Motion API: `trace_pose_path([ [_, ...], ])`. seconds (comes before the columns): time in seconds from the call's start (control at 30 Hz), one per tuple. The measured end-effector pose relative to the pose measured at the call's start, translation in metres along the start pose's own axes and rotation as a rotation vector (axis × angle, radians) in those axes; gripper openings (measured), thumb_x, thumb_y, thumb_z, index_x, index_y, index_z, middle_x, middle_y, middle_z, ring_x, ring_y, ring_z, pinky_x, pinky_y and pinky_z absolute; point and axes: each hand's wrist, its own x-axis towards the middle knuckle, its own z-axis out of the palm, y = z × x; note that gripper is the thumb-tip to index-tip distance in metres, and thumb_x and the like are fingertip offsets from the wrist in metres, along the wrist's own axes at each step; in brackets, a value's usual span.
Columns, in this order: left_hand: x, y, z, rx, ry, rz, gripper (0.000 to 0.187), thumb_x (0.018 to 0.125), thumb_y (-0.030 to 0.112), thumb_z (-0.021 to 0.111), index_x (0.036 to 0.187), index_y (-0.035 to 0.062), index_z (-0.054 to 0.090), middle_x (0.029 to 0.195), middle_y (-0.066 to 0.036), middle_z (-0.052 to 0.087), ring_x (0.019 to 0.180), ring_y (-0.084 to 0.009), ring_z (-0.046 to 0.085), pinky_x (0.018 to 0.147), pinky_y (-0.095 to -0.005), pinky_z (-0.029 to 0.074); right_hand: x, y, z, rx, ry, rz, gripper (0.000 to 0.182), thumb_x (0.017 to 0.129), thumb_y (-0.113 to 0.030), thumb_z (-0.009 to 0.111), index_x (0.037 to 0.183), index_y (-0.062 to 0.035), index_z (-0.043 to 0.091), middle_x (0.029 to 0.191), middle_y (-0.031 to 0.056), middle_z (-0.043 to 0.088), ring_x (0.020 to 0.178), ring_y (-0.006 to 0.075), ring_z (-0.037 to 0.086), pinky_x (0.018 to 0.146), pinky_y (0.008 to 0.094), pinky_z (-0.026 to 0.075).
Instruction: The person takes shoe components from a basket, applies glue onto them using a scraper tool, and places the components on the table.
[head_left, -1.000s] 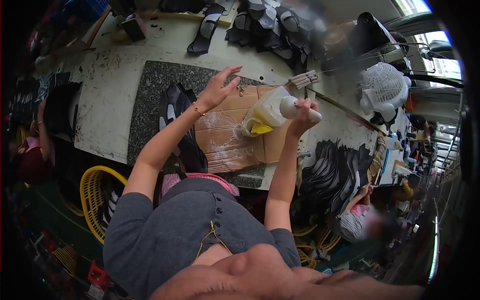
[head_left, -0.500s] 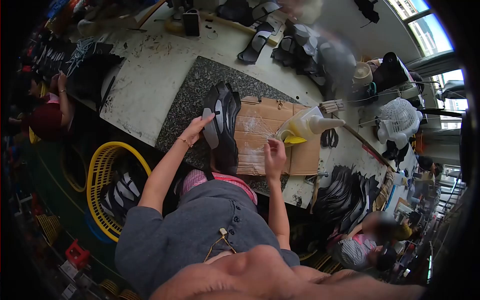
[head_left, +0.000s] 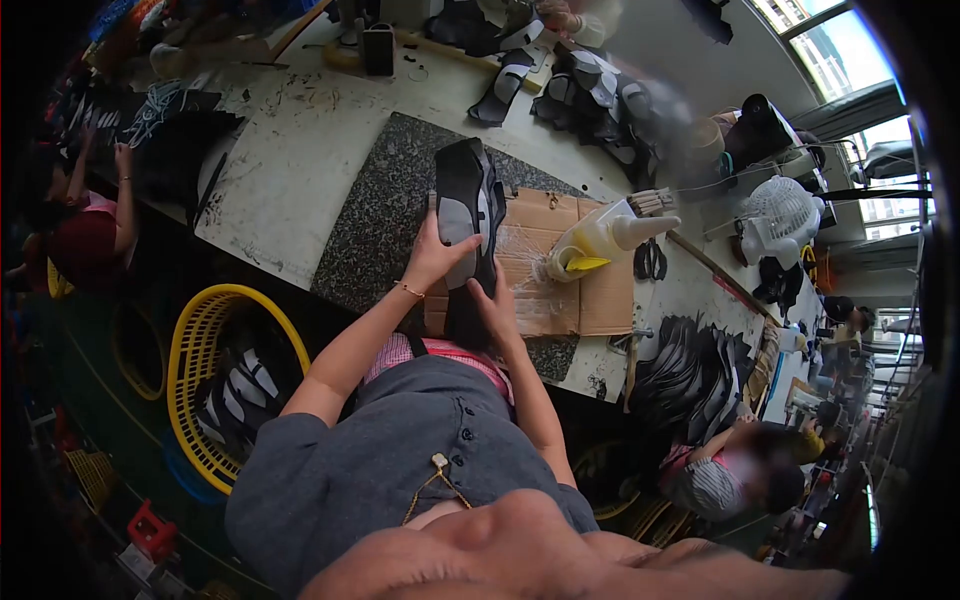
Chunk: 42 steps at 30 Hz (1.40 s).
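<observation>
A black and grey shoe upper is held over the front part of the work board, upright in view. My left hand is closed around its left side, thumb lying across the grey panel. From the lower right, my right hand grips its edge, with the fingertips partly hidden behind the piece. Beneath and beside it lies a cardboard sheet with whitish smears, on a speckled stone slab. A clear bottle with a white nozzle and yellowish contents stands on the cardboard, right of my hands.
A yellow basket holding more uppers stands at lower left. Black pieces are stacked at the table's right side. More uppers lie at the back, near a white fan. Co-workers sit to the left and right.
My right hand has come left from beside the bottle and now grips the upper. The upper has shifted right and turned, and my left hand has moved with it.
</observation>
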Motion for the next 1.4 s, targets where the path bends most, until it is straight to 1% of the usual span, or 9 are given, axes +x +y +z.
trace_pose_path([
  [0.17,-0.002,-0.057,0.028,0.124,0.083,0.001,0.076,0.063,0.047,0.081,0.111,-0.0029,0.051,0.112,-0.022,0.055,0.106,-0.0357,0.055,0.09,-0.0407,0.045,-0.042,0.002,0.006,-0.753,0.198,-0.155,0.053,0.083,-0.028,0.068,0.121,0.0023,0.048,0.107,0.0206,0.053,0.104,0.0381,0.049,0.09,0.0432,0.041],
  [0.3,0.002,-0.064,0.027,0.06,0.076,-0.027,0.071,0.062,0.044,0.084,0.106,-0.0016,0.053,0.108,-0.02,0.057,0.102,-0.032,0.058,0.085,-0.0407,0.046,-0.022,-0.012,0.01,-0.45,0.352,-0.352,0.043,0.085,-0.014,0.063,0.123,-0.0007,0.049,0.111,0.0167,0.054,0.106,0.0343,0.052,0.091,0.0419,0.042],
  [0.5,0.002,-0.064,0.025,-0.233,-0.012,-0.085,0.069,0.065,0.04,0.083,0.108,-0.0025,0.049,0.11,-0.021,0.056,0.104,-0.0361,0.055,0.089,-0.0424,0.045,0.042,-0.007,0.016,-0.08,0.151,-0.424,0.028,0.091,-0.001,0.047,0.118,-0.001,0.054,0.106,0.0164,0.061,0.1,0.0281,0.059,0.088,0.036,0.045],
  [0.63,-0.017,-0.057,0.013,0.116,0.184,0.289,0.063,0.074,0.03,0.078,0.118,-0.0011,0.046,0.109,-0.017,0.058,0.099,-0.0283,0.058,0.089,-0.0373,0.045,0.05,0.002,0.016,-0.102,0.117,-0.479,0.024,0.094,-0.002,0.043,0.115,-0.0005,0.055,0.103,0.0151,0.062,0.096,0.0253,0.061,0.087,0.0335,0.046],
  [0.77,-0.05,-0.029,-0.023,-0.372,-0.337,0.114,0.052,0.084,0.011,0.068,0.127,0.0024,0.04,0.111,-0.008,0.058,0.096,-0.0135,0.057,0.083,-0.0287,0.049,0.048,0.007,0.01,-0.032,0.086,-0.401,0.022,0.095,-0.005,0.043,0.114,-0.001,0.055,0.102,0.0135,0.062,0.096,0.0221,0.061,0.086,0.0313,0.045],
  [0.97,-0.009,0.04,-0.075,-1.132,-0.515,-0.166,0.052,0.088,0.02,0.066,0.13,0.0026,0.04,0.116,-0.009,0.06,0.102,-0.0165,0.061,0.084,-0.0316,0.052,0.051,0.023,0.015,0.099,0.091,-0.458,0.02,0.094,-0.003,0.047,0.111,-0.0015,0.057,0.099,0.0119,0.064,0.094,0.0203,0.061,0.083,0.0289,0.046],
  [1.2,0.051,-0.041,0.012,-0.575,-0.415,-0.514,0.044,0.081,0.024,0.075,0.111,-0.0001,0.055,0.096,-0.006,0.064,0.083,-0.0155,0.064,0.073,-0.035,0.056,0.008,0.056,-0.037,0.232,0.884,-0.158,0.02,0.089,-0.01,0.059,0.107,-0.0045,0.054,0.085,0.0021,0.051,0.072,0.0105,0.049,0.07,0.0238,0.043],
  [1.27,0.061,-0.073,0.022,-0.419,-0.424,-0.408,0.044,0.082,0.034,0.074,0.106,0.0005,0.058,0.093,-0.004,0.063,0.085,-0.0136,0.061,0.072,-0.0317,0.053,0.007,0.048,-0.068,0.128,0.998,-0.06,0.031,0.086,-0.018,0.066,0.11,-0.0057,0.05,0.082,0.0004,0.046,0.067,0.0104,0.045,0.066,0.024,0.041],
  [1.4,0.058,-0.034,-0.001,-0.505,-0.608,-0.524,0.042,0.087,0.03,0.068,0.115,0.0017,0.055,0.1,-0.003,0.062,0.087,-0.012,0.06,0.075,-0.0309,0.052,0.038,0.031,-0.102,-0.372,1.059,-0.248,0.042,0.082,-0.023,0.071,0.11,-0.0016,0.049,0.085,0.0101,0.057,0.069,0.0244,0.057,0.067,0.0378,0.047],
])
